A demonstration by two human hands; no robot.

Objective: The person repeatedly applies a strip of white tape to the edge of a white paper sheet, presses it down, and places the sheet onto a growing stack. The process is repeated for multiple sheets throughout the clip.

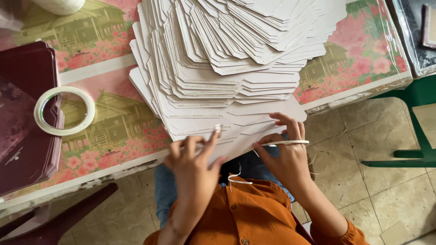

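1. At the near edge of the table, the lowest white card blank (236,131) of a fanned pile is pinned by both hands, seen from above.
2. The left hand (193,161) is spread fairly wide, fingertips pressed flat on the blank's edge, apparently to steady it; nothing is clasped in it.
3. The right hand (286,149) is narrowed around a thin white strip (286,143), which is pinched between the fingers and laid along the blank's lower edge, probably a tape backing being drawn along it.
4. Just beyond the hands, the fanned stack of white card blanks (227,50) is stepped so that one edge of each piece is exposed.
5. Further left, a roll of clear tape (64,111) is laid flat, overlapping a pile of dark maroon sheets (22,109).
6. Beneath everything, the table covering of pink floral printed sheets (359,59) is visible.
7. Below the table edge, an orange shirt (254,213) and a tiled floor (390,195) are shown.
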